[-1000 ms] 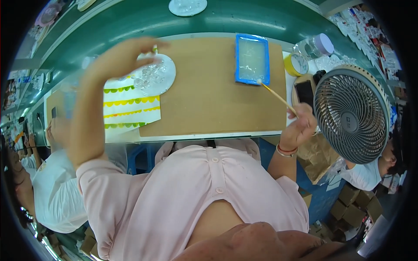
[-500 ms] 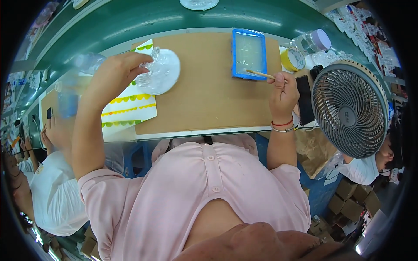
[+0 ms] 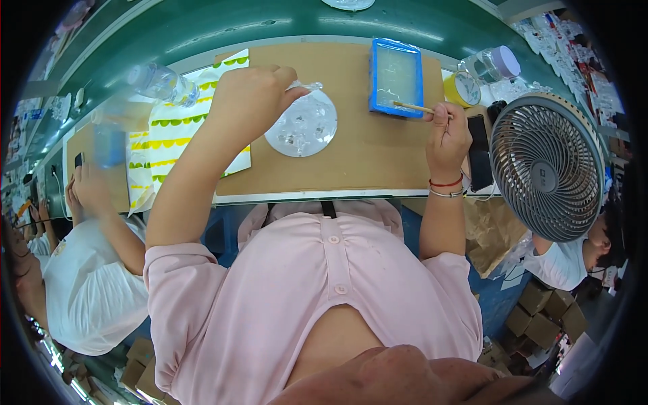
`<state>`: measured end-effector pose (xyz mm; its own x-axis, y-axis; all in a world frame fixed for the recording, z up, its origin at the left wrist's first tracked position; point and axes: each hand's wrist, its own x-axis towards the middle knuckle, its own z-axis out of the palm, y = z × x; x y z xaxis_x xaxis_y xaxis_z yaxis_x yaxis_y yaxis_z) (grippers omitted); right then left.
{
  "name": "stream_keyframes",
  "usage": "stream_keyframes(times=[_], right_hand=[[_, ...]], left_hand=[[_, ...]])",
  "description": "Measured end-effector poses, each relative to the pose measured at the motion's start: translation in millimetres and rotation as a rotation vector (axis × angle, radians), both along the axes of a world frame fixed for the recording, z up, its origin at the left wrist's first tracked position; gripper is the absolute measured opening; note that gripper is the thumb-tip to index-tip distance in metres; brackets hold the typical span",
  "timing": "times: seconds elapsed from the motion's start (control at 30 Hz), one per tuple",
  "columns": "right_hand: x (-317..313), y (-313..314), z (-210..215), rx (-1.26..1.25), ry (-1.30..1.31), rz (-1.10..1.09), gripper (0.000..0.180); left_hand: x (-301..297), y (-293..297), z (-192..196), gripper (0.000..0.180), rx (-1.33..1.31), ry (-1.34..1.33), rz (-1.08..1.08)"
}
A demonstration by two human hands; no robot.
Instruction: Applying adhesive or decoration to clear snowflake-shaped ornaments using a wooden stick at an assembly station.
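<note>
In the middle of the frame, the round white plate [image 3: 329, 133] lies on a brown board [image 3: 385, 162] that covers much of the counter [image 3: 378, 194]. Little clear bits [image 3: 300, 121] sit on the plate, maybe so that they stay in one heap and do not roll off.

The left hand [image 3: 260, 98] bends over the plate's upper left side. Its thumb and fingers are close to each other, with something clear and shiny by the tips. Whether that grip pinches the plate's rim, one clear bit or nothing, one cannot tell.

The right hand [image 3: 449, 135], at the right of the middle, has its grip clamped on a thin stick [image 3: 413, 106]. It holds one end, likely so that the long part can reach out. The other end is over the bottom edge of the blue tray [image 3: 373, 81]; whether it touches is too small to see. The tray is near this hand, perhaps to make the reach short.

A yellow tape roll [image 3: 462, 90] and a black phone [image 3: 480, 155] are farther right, maybe to be out of the way. The big fan [image 3: 543, 172] stands beside them, facing the person.
</note>
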<state>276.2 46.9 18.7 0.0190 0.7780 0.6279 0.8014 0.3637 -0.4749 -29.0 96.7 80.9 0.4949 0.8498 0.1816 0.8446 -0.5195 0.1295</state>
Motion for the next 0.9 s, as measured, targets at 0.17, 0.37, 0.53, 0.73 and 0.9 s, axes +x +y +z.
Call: stream_keyframes(times=[0.17,0.37,0.53,0.73,0.9], right_hand=[[2,-3,2,0.02,0.015,-0.016,0.018],[0,-2,3,0.048,0.007,-0.006,0.019],[-3,1,6,-0.044,-0.047,-0.027,0.021],[0,-18,8,0.055,0.165,-0.042,0.021],[-18,-47,15,0.216,0.244,0.213,0.027]], left_hand=[[-14,-1,-14,0.02,0.082,-0.329,-0.062],[-19,-11,-33,0.021,-0.151,-0.441,0.109],[-20,-21,-39,0.023,-0.16,-0.542,0.146],[-36,-36,-64,0.028,-0.046,-0.663,0.129],[-40,-45,-94,0.03,0.022,-0.833,0.174]])
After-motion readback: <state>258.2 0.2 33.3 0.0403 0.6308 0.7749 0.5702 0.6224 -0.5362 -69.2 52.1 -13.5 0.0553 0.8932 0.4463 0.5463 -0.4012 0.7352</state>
